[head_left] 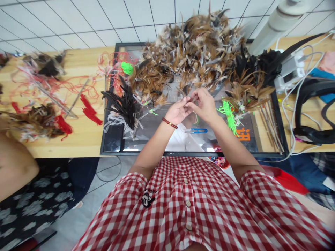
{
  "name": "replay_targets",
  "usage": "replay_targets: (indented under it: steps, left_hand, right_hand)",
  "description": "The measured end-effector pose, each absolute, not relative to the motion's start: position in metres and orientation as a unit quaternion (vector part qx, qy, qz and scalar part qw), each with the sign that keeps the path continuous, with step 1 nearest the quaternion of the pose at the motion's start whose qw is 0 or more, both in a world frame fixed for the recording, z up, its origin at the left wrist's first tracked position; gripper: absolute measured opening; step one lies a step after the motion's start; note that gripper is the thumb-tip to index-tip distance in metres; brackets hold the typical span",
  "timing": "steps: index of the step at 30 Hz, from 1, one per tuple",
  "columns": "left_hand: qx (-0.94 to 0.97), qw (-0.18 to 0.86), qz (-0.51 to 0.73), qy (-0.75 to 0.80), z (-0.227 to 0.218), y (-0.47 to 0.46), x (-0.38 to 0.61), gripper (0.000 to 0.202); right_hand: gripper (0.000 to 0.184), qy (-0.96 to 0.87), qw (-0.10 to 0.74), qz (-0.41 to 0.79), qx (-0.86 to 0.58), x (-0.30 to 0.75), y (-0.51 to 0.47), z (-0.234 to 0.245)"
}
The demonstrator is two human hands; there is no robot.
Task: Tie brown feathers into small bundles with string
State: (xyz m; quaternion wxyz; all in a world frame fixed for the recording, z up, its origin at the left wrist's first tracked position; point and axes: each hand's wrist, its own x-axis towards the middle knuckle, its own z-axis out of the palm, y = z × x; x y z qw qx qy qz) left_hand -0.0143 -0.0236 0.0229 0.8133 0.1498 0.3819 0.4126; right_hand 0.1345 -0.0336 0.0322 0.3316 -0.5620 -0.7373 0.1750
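My left hand [178, 111], with a beaded bracelet at the wrist, is closed in a pinch over the middle of a dark glass-topped tray [159, 134]. A small tuft of brown feathers [184, 91] sticks up from its fingertips. My right hand [205, 104] meets it there, thumb and fingers pinched together. A thin green thread [195, 118] curves down below the right fingers; the fingertips partly hide where it is gripped. Just under the hands lie blue thread snips [197, 130]. Black feathers [127, 104] with white ties are left of my hands, and a green yarn bundle [229, 113] is to the right.
A big heap of brown feathers [199, 48] fills the tray's back. Thin sticks [270, 127] lie at its right side, beside white cables and a black headset-like frame [298, 115]. Red yarn [90, 111] lies on the wooden table at left, near another person's arm [15, 164].
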Motion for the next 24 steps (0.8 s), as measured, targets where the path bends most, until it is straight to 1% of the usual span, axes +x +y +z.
replay_targets:
  steps: [5, 7, 9, 11, 14, 17, 20, 22, 24]
  left_hand:
    - [0.153, 0.819, 0.404, 0.377, 0.025, -0.024, -0.015, 0.016]
    - [0.167, 0.799, 0.42, 0.395, 0.026, -0.023, -0.015, 0.016]
    - [0.182, 0.764, 0.452, 0.423, 0.027, -0.021, -0.016, 0.016]
    - [0.19, 0.729, 0.478, 0.452, 0.028, -0.019, -0.017, 0.017]
    - [0.197, 0.7, 0.494, 0.477, 0.027, -0.017, -0.018, 0.017]
    - [0.209, 0.698, 0.493, 0.475, 0.028, -0.016, -0.019, 0.015]
    - [0.216, 0.705, 0.48, 0.476, 0.028, -0.017, -0.019, 0.015]
    - [0.217, 0.707, 0.473, 0.479, 0.028, -0.018, -0.019, 0.016]
    - [0.22, 0.709, 0.465, 0.482, 0.028, -0.019, -0.019, 0.017]
  right_hand:
    - [0.04, -0.747, 0.3, 0.136, -0.578, 0.137, -0.03, 0.033]
    - [0.042, -0.737, 0.299, 0.126, -0.593, 0.146, -0.026, 0.033]
    - [0.039, -0.729, 0.292, 0.117, -0.608, 0.158, -0.021, 0.033]
    - [0.034, -0.742, 0.263, 0.118, -0.605, 0.17, -0.015, 0.031]
    - [0.031, -0.806, 0.191, 0.14, -0.542, 0.178, -0.01, 0.025]
    - [0.032, -0.851, 0.137, 0.144, -0.486, 0.172, -0.009, 0.018]
    - [0.029, -0.859, 0.09, 0.124, -0.489, 0.162, -0.013, 0.016]
    - [0.028, -0.855, 0.077, 0.108, -0.501, 0.158, -0.016, 0.019]
    - [0.029, -0.846, 0.091, 0.094, -0.518, 0.156, -0.019, 0.026]
